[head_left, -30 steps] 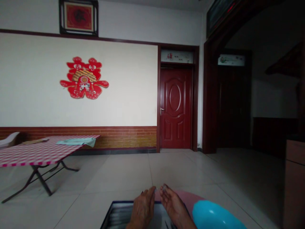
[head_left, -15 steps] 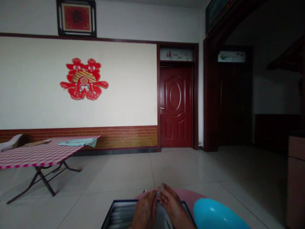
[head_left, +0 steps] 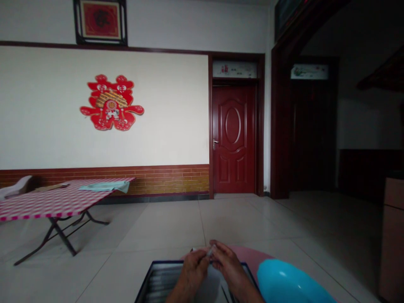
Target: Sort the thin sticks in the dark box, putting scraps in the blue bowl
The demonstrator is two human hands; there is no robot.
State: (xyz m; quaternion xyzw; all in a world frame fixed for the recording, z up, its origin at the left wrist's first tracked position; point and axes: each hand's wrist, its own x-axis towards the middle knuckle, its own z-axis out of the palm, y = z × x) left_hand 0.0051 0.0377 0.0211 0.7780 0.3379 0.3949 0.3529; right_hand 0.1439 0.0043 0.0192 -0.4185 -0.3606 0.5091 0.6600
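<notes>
At the bottom centre my left hand [head_left: 193,271] and my right hand [head_left: 227,266] meet, fingertips pinched together on a small pale object [head_left: 209,251] too small to name. Both hands hover over a dark-framed rectangular tray [head_left: 158,282] with ribbed grey contents. A blue bowl [head_left: 288,284] sits just right of my right hand. A pink round surface [head_left: 249,256] lies under the bowl and tray.
A folding table with a red-checked cloth [head_left: 53,202] stands at the left, with a teal cloth [head_left: 104,186] on it. A red door [head_left: 233,139] is straight ahead, a dark doorway [head_left: 312,134] at the right. Pale floor tiles [head_left: 189,227] stretch between.
My two hands have come together, from slightly apart to fingertips touching around the small object. The view has drifted slightly.
</notes>
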